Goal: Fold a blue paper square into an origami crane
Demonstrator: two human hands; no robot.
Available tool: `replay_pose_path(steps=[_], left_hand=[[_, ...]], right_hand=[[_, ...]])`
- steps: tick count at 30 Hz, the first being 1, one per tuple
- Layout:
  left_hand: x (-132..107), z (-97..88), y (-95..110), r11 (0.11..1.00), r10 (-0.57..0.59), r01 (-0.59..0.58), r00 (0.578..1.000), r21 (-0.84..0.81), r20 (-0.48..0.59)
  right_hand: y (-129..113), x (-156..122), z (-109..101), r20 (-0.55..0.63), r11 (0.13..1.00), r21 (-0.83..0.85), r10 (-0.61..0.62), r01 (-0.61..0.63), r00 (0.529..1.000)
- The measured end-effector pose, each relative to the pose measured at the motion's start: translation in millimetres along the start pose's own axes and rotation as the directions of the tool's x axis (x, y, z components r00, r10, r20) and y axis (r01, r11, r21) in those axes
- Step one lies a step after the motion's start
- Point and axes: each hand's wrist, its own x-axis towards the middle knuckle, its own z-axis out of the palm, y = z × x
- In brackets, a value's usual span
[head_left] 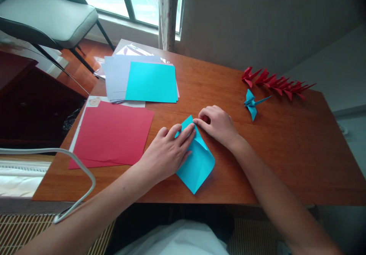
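Observation:
A blue sheet of origami paper (197,165), partly folded into a diamond shape, lies on the wooden table (228,178) near its front edge. Across its upper left part rests my left hand (171,148), fingers stretched out and pressing the paper flat. My right hand (217,123) pinches the paper's upper right edge between thumb and index finger, close to the top corner. A flap is lifted slightly beneath my left fingertips. To the right of my hands stands a finished blue paper crane (251,104).
Several red paper cranes (277,83) stand in a row at the back right. Red paper sheets (114,136) lie at the left, with blue sheets (151,83) and pale sheets (114,75) behind them. A white cable (82,167) loops past the left edge; a chair (51,18) stands beyond.

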Motion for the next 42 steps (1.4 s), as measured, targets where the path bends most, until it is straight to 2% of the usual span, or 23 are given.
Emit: replay_pose_path(steps=[7, 12, 21, 28, 31, 33, 35, 38, 40, 42], left_hand=[[0.2, 1.6, -1.1, 1.000, 0.004, -0.004, 1.000, 0.018, 0.005], [-0.7, 2.1, -1.4, 1.000, 0.008, -0.008, 1.000, 0.017, 0.002], [-1.2, 1.3, -1.7, 1.000, 0.004, -0.004, 1.000, 0.010, -0.017], [-1.5, 2.0, -2.1, 1.000, 0.002, -0.002, 1.000, -0.010, -0.008], [-2.3, 2.1, -3.8, 0.999, -0.008, 0.007, 1.000, -0.049, -0.027], [-3.2, 1.3, -6.0, 0.995, -0.017, 0.013, 0.999, -0.098, -0.042], [-4.1, -0.3, -8.6, 0.985, -0.030, 0.019, 0.998, -0.172, -0.061], [-5.2, -2.4, -12.1, 0.958, -0.081, 0.045, 0.990, -0.282, -0.117], [-6.0, -3.3, -12.9, 0.949, -0.121, 0.072, 0.982, -0.306, -0.144], [-8.0, -3.9, -12.5, 0.955, -0.137, 0.094, 0.981, -0.281, -0.140]], right_hand=[[-2.5, 34.1, 5.8, -0.049, 1.000, 0.000, 0.024, -0.024, 0.999], [-0.4, 33.7, 10.1, -0.077, 1.000, 0.005, 0.012, -0.011, 0.997], [3.7, -4.1, 18.2, -0.157, 0.993, 0.067, -0.086, 0.097, 0.984], [7.8, -36.5, 5.1, -0.070, 0.994, 0.089, -0.062, 0.068, 0.996], [9.0, -40.3, -6.1, -0.007, 0.959, 0.282, -0.032, 0.033, 0.999], [2.7, -42.1, -15.1, 0.026, 0.876, 0.478, 0.056, -0.061, 0.998], [-10.4, -46.5, -23.3, 0.055, 0.798, 0.589, 0.118, -0.128, 0.991], [-34.0, -59.3, -29.0, 0.096, 0.823, 0.563, 0.033, -0.082, 0.995], [-45.2, -69.7, -27.4, 0.064, 0.855, 0.513, 0.057, -0.082, 0.996], [-51.6, -79.7, -23.5, 0.054, 0.831, 0.541, 0.119, -0.129, 0.991]])
